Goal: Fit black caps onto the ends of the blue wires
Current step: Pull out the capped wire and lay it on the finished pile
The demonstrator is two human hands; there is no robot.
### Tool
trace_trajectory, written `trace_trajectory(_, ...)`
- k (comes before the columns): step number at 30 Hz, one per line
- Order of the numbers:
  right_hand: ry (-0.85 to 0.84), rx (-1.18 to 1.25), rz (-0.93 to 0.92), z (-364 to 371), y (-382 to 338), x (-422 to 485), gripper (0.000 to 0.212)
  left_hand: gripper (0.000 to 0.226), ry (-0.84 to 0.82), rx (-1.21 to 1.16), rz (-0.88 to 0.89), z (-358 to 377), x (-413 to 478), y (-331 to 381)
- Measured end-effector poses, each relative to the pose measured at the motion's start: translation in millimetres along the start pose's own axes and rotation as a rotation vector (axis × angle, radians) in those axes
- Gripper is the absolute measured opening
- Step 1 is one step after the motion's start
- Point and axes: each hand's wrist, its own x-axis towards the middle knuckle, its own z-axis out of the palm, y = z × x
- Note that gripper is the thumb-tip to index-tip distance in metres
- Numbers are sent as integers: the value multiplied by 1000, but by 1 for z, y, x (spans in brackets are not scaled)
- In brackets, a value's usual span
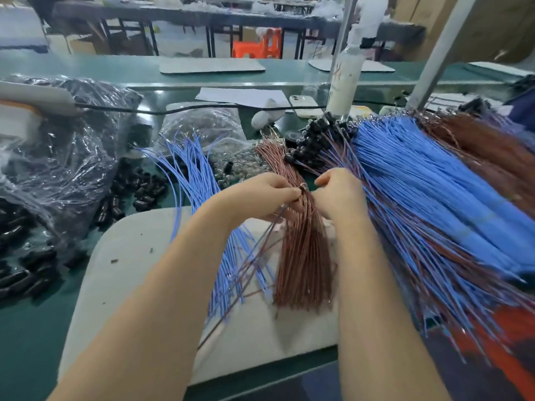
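A loose fan of blue wires (192, 169) lies across the white pad (136, 256), partly under my left forearm. My left hand (260, 195) pinches the upper end of a brown wire bundle (304, 256) that hangs down over the pad. Just to its right, my right hand (338, 195) has its fingers curled at the same bundle; what they hold is hidden. Loose black caps (136, 192) lie scattered left of the pad. Capped wires (315, 140) lie beyond my hands. A big heap of blue wires (428, 180) fills the right side.
Clear plastic bags of black caps (58, 157) crowd the left side of the green bench. Behind them sit another bag (202, 125), a phone (304, 104), a white bottle (344, 82) and a grey metal post (440, 53). Brown wires (492, 146) lie far right.
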Motion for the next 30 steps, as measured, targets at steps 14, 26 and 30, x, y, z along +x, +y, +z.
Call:
trace_trajectory(14, 276, 86, 26, -32, 36, 9, 31, 8, 203, -453, 161, 38, 46, 26)
trace_trajectory(26, 295, 486, -189, -16, 31, 13, 10, 13, 289, -1, 295, 45, 56, 23)
trace_trajectory(30, 283, 514, -158, -20, 33, 19, 9, 16, 310, 78, 305, 46, 58, 35)
